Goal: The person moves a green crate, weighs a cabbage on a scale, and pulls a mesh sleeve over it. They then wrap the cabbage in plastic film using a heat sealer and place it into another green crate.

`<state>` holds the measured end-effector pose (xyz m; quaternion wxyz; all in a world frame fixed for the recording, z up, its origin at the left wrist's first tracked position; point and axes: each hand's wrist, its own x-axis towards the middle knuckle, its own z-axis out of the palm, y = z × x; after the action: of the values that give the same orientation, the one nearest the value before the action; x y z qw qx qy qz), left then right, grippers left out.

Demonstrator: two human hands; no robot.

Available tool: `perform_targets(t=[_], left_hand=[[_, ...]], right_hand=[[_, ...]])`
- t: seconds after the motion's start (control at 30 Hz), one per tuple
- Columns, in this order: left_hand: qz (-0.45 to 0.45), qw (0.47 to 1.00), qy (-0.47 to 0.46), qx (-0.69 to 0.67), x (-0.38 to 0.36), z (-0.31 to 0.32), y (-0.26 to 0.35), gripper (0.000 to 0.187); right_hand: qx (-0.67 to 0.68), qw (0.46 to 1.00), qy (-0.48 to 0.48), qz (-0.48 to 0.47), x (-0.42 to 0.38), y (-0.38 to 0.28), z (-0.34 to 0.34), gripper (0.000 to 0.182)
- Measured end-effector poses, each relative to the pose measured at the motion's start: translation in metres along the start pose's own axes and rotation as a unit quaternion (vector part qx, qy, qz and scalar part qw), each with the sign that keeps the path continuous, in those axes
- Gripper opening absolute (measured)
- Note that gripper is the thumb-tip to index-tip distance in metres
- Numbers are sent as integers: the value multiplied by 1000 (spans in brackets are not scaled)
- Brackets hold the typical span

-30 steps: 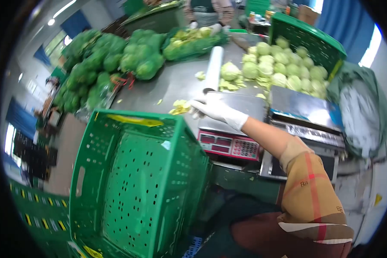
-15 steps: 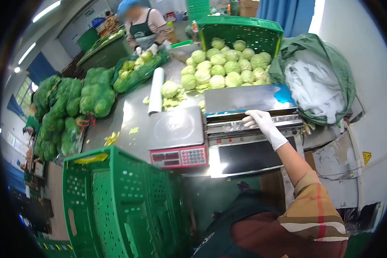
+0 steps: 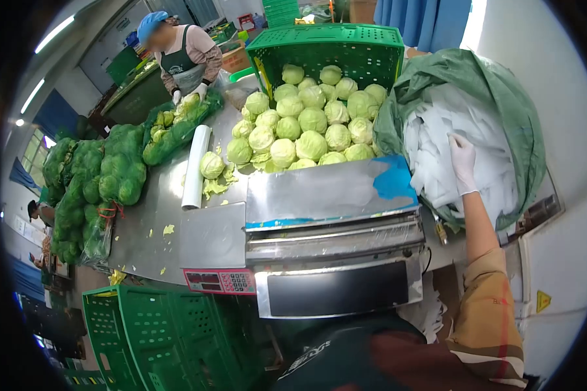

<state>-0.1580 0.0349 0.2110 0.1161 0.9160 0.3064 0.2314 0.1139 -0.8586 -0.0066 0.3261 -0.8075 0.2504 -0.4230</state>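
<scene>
At three o'clock, the white-gloved right hand (image 3: 462, 156) is at flat, white, plastic-looking strips (image 3: 430, 166); whether it grasps one, I cannot tell. They seem light, soft, slippery, best pinched by an end.

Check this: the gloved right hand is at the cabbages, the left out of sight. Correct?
Not at the cabbages: the head view shows the right hand at white strips in the green sack. The left hand is out of sight.
</scene>
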Motion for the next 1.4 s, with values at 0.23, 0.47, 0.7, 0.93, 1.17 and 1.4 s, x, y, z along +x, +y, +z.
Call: perform_targets(t=[0.23, 0.47, 0.7, 0.93, 1.17, 1.4], left_hand=[[267, 934, -173, -161, 56, 187, 267, 49], [634, 712, -269, -136, 46, 425, 524, 72], [819, 527, -207, 93, 9, 606, 661, 101], [720, 546, -422, 74, 17, 641, 692, 110], [539, 754, -264, -268, 32, 618, 622, 97], [187, 755, -295, -555, 80, 482, 513, 95]], right_hand=[[-152, 955, -98, -234, 67, 4, 45, 31], [-263, 910, -307, -96, 85, 35, 51, 38], [-184, 897, -324, -237, 68, 14, 20, 29], [-206, 894, -397, -26, 93, -17, 6, 22], [18, 995, 75, -60, 159, -85, -35, 36], [162, 975, -115, -102, 112, -119, -64, 50]])
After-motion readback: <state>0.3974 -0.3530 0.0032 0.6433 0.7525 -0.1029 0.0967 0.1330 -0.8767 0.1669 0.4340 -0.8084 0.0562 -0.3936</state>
